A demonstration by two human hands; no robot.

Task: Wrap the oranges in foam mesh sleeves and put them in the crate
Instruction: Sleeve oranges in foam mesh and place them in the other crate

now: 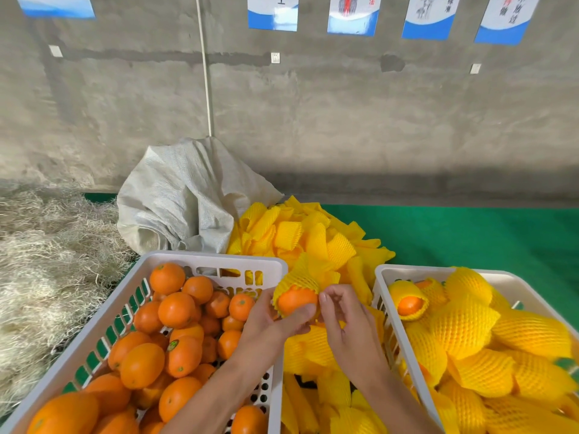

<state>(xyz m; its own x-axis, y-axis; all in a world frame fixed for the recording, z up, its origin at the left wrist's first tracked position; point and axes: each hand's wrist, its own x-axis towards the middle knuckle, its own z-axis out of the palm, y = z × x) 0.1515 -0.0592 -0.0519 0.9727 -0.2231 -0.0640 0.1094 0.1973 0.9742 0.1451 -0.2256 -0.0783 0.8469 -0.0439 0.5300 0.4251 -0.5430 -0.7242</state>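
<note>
Between the two crates I hold an orange (296,300) half covered by a yellow foam mesh sleeve (302,277). My left hand (275,321) grips the orange from below, thumb across its front. My right hand (341,311) pinches the sleeve's edge at the orange's right side. The white crate (175,256) on the left is full of bare oranges (175,310). The white crate (383,272) on the right holds several sleeved oranges (463,327).
A heap of loose yellow sleeves (300,233) lies on the green table cover (470,236) behind and between the crates. A grey woven sack (178,195) stands at the back, straw (47,252) on the left, a concrete wall beyond.
</note>
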